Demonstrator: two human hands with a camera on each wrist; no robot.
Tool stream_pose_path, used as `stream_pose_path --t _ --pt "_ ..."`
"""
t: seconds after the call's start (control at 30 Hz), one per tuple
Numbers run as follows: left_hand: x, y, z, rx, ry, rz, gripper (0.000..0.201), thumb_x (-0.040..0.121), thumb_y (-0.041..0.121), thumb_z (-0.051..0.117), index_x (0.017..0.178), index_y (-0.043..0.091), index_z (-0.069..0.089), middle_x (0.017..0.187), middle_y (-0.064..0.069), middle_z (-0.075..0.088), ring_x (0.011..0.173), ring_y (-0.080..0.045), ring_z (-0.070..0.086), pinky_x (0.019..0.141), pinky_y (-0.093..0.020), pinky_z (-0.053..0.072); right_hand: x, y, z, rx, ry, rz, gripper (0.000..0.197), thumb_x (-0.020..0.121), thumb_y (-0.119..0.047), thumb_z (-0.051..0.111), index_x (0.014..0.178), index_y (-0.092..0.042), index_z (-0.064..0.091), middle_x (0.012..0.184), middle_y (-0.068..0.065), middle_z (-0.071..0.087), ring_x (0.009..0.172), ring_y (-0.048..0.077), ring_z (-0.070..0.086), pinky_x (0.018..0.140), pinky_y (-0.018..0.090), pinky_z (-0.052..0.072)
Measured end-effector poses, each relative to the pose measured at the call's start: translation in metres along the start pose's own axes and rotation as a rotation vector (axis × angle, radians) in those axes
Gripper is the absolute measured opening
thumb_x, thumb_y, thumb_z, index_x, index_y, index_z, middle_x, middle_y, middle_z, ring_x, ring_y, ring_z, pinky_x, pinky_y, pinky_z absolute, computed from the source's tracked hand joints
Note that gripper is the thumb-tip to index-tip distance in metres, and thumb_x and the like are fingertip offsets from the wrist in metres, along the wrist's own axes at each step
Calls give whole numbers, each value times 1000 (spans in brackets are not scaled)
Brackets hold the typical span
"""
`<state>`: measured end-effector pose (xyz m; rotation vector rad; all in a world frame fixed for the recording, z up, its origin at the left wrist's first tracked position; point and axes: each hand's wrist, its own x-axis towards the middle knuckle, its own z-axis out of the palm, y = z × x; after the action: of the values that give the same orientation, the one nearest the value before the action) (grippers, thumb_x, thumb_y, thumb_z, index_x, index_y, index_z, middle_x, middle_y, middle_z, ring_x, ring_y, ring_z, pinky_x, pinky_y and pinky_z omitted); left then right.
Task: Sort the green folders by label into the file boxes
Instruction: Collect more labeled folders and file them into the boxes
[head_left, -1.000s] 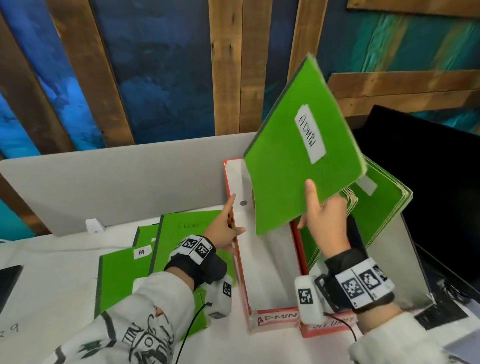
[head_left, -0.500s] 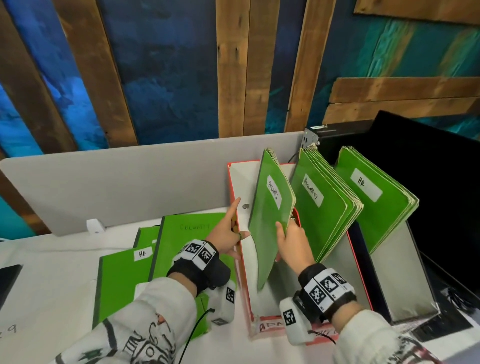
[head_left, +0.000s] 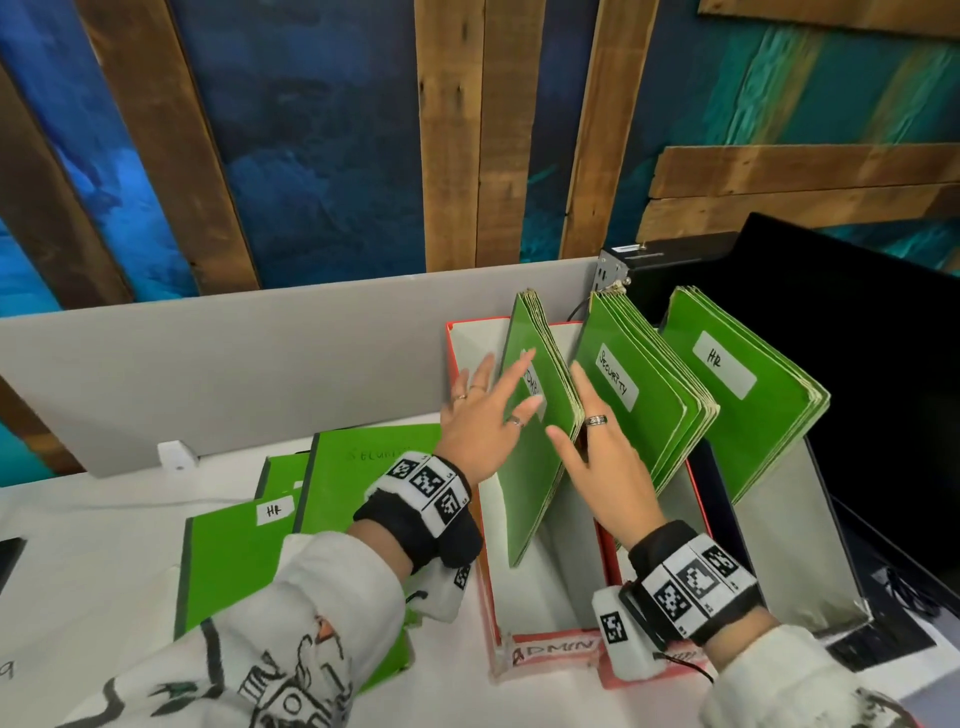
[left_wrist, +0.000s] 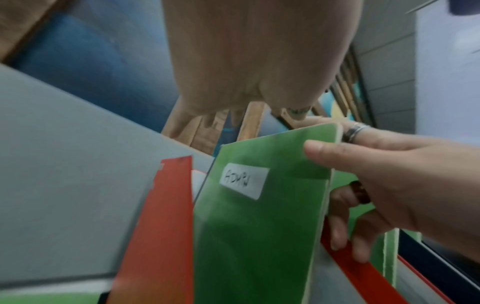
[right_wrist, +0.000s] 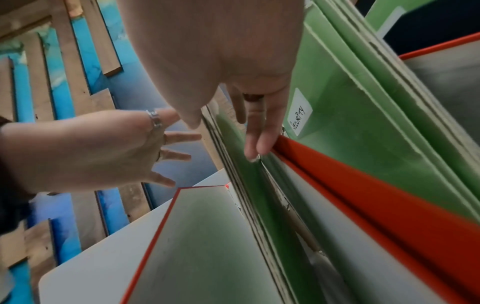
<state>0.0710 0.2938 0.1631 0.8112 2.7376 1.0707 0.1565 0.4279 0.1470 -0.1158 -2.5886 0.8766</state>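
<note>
A green folder labelled ADMIN (head_left: 540, 467) (left_wrist: 259, 236) stands leaning right in the red ADMIN file box (head_left: 470, 358), in front of other folders. My left hand (head_left: 483, 410) (right_wrist: 116, 148) is spread, its fingertips touching the folder's front face. My right hand (head_left: 597, 457) (left_wrist: 389, 174) pinches the folder's right edge, thumb on the front and fingers behind, down by the box's red wall. SECURITY folders (head_left: 639, 415) and HR folders (head_left: 737, 395) stand in the two boxes to the right. Loose folders marked HR (head_left: 234, 561) and SECURITY (head_left: 363, 467) lie on the table at left.
A grey divider panel (head_left: 234, 364) runs along the back of the white table (head_left: 78, 545). A black monitor (head_left: 857, 338) stands at the right behind the boxes. The corner of something dark (head_left: 8, 561) shows at the left edge.
My right hand has lowered the ADMIN folder from mid-air into the red ADMIN box. My left hand left the box's left wall and now touches the folder's face.
</note>
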Motion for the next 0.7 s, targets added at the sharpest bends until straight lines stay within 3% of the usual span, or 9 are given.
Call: stream_pose_path --t 0.13,0.23,0.3,0.33,0.37,0.43,0.5,0.6,0.7 --pt "4 16 0 166 -73 17 43 95 57 20 138 61 15 160 9 1 147 -29 -7 112 -63 -2 -1 4 1 -13 -3 -16 63 96 -42 42 147 -44 6 150 -4 37 123 19 53 83 36 50" --pt "6 14 0 226 -60 5 42 94 59 18 136 63 18 160 8 6 147 -30 -2 111 -64 -2 -1 5 1 -51 -17 3 62 95 -46 41 147 -44 6 139 0 50 90 17 65 64 31 48" --pt "5 13 -5 267 -11 12 42 94 59 17 135 60 25 159 8 14 147 -30 4 112 -64 -1 -2 4 0 -58 -7 19 62 95 -49 38 148 -41 8 116 1 63 63 4 52 51 21 37" --pt "5 14 -8 275 30 14 42 94 59 18 134 56 31 157 8 20 146 -29 8 112 -63 0 -2 4 -1 -57 3 25 62 94 -52 36 148 -39 9 95 -5 63 56 0 43 49 16 32" --pt "5 14 -12 278 79 14 43 95 58 18 132 51 39 155 8 27 145 -28 15 112 -63 3 -3 3 -1 -53 13 32 62 92 -54 33 148 -39 11 75 -14 53 52 -1 40 47 16 29" --pt "4 12 -18 250 168 14 44 95 56 21 120 36 51 142 4 46 136 -27 34 112 -59 17 -4 4 -2 -32 25 46 61 90 -55 25 148 -39 13 58 -14 37 48 2 42 45 21 32" --pt "3 8 -22 104 198 -10 42 94 56 27 107 23 50 117 -4 61 113 -29 54 99 -49 39 -4 4 -2 -13 42 52 58 90 -54 21 147 -40 15 53 -11 35 45 7 41 46 27 35" --pt "4 1 -22 -97 185 -70 32 94 47 40 107 18 44 90 -6 59 90 -34 61 80 -40 50 -3 7 0 -6 63 47 59 89 -56 17 145 -42 15 51 -9 33 43 10 36 48 32 35" --pt "5 -3 -25 -154 165 -43 27 96 22 41 123 23 41 106 -11 59 96 -31 60 87 -40 48 -3 12 1 -10 82 32 53 93 -50 17 145 -41 19 53 -3 32 45 15 34 46 40 36"
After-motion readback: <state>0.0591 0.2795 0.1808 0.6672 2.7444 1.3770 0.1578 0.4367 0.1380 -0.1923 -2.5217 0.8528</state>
